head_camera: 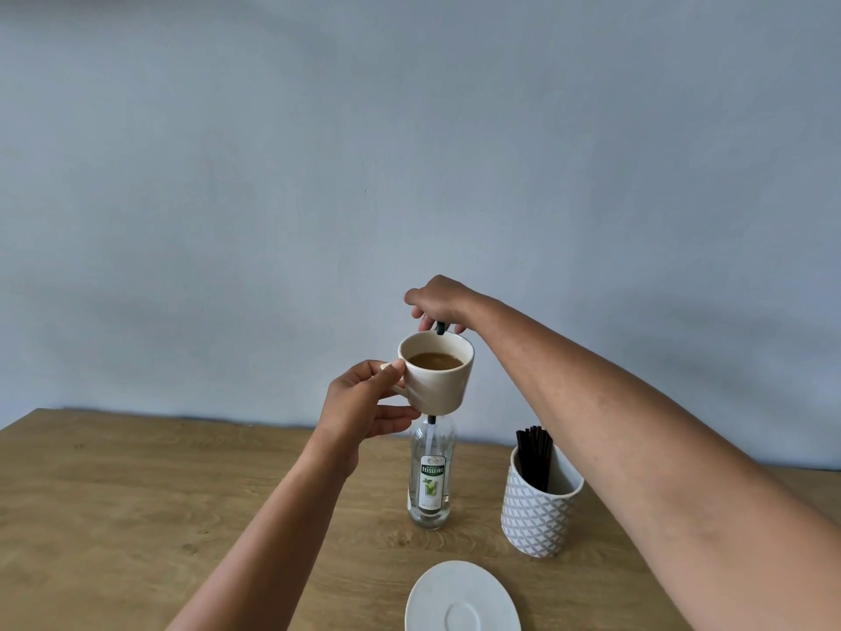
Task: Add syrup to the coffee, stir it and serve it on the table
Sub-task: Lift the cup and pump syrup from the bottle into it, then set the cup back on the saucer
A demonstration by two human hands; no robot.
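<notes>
— Where's the cup of coffee point(437, 373) right now?

— Just below the centre of the frame, held up in the air. The left hand point(364, 405) has it by the handle, thumb on top and fingers curled closed around it. The cup is cream-coloured and about level, with brown coffee showing inside.

— And the syrup?

— The syrup bottle point(430, 475) stands upright on the wooden table point(136, 503), directly below the cup. It's clear glass with a green and white label — the cup hides its neck.

— What's the right hand point(439, 302) doing?

— It sits above and behind the cup's far rim, fingers bent down over a dark pump head point(439, 329) on top of the bottle. I can see the fingertips around it, but I cannot tell whether they are pressing or only resting.

— Anything else on the table?

— A patterned grey and white holder point(539, 510) with black stir sticks point(534, 455) stands to the right of the bottle, near it but apart. A white saucer point(462, 598) lies at the bottom edge of the frame, below the bottle.
</notes>
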